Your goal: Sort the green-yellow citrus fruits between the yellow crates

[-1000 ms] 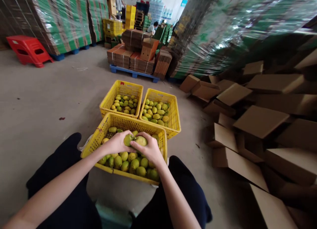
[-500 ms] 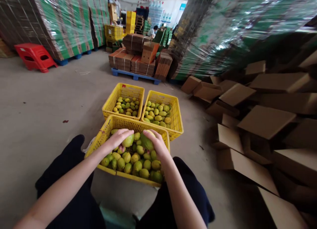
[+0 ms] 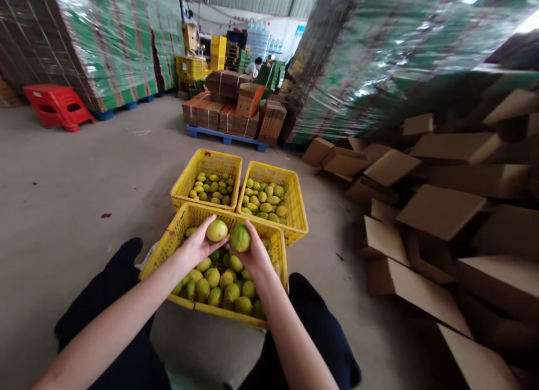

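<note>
Above the near yellow crate (image 3: 167,249), my left hand (image 3: 201,245) holds a yellow-green lemon (image 3: 217,230) with its fingers around the sides. Right beside it, my right hand (image 3: 255,254) grips a greener lemon (image 3: 240,237). The fingertips of both hands are close together between the two fruits. Many green and yellow lemons (image 3: 214,296) lie in the near crate under my forearms. Two more yellow crates stand just beyond it, the far left one (image 3: 181,189) and the far right one (image 3: 300,210), each with lemons inside.
Open cardboard boxes (image 3: 440,211) are heaped on the right. A blue pallet (image 3: 227,138) with bundled cardboard stands ahead, and a red stool (image 3: 59,106) at the left. Wrapped stacks (image 3: 122,41) rise on both sides. A person (image 3: 254,68) is in the background.
Both hands have turned so that the lemons face up toward the camera, and they have come closer together. The view has tilted slightly upward.
</note>
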`<state>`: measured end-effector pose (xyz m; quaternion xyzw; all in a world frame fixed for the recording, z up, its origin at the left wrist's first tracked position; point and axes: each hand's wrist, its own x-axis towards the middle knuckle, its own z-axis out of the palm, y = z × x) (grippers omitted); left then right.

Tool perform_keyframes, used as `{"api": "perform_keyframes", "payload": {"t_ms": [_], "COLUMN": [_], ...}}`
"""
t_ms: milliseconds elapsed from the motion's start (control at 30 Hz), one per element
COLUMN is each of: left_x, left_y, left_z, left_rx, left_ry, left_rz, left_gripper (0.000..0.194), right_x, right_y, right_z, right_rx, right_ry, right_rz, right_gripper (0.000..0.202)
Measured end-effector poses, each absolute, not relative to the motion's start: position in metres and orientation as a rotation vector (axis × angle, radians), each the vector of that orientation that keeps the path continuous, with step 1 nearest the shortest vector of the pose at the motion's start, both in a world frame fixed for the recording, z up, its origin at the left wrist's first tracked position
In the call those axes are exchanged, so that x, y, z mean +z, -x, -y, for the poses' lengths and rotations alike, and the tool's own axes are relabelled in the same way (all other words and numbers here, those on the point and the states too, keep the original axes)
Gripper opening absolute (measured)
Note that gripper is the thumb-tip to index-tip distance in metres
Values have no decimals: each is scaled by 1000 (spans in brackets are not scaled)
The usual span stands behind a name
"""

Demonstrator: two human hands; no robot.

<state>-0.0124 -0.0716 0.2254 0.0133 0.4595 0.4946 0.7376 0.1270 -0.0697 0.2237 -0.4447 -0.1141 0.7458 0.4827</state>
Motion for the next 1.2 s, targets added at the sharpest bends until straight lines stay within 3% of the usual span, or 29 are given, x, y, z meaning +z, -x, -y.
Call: {"api": "perform_keyframes", "payload": {"t_ms": [233,333,500,667,867,1000,1100,1200], "left_x": [232,239,246,245,253,254,244,223], "left_y": [12,14,16,17,21,31,36,27], "left_z": [76,81,84,82,88,78,67,71], "left_rx": [1158,1216,1222,1207,1231,1312,1409,1291], "left_ry": [-11,-73,-72,-47,20,33,1,-118], "left_rz": [-918,-790,-691,-690,-770,-736,-746,-927], "left_gripper": [16,17,35,53,37,25,29,26], "right_x": [222,225,226,223,226,228,232,238], "right_y": [-130,-134,-133,-126,-124,-128,-141,-161], "right_z": [67,69,68,67,69,68,64,60], "right_rx": [1859,1885,1784,1897,1986,1946,1850,1752], "right_ry": [964,875,907,807,778,763,726,739], "right_rz": [186,250,319,329,452,354,197,76], "right_gripper": [17,25,21,28,44,38,33,29]}}
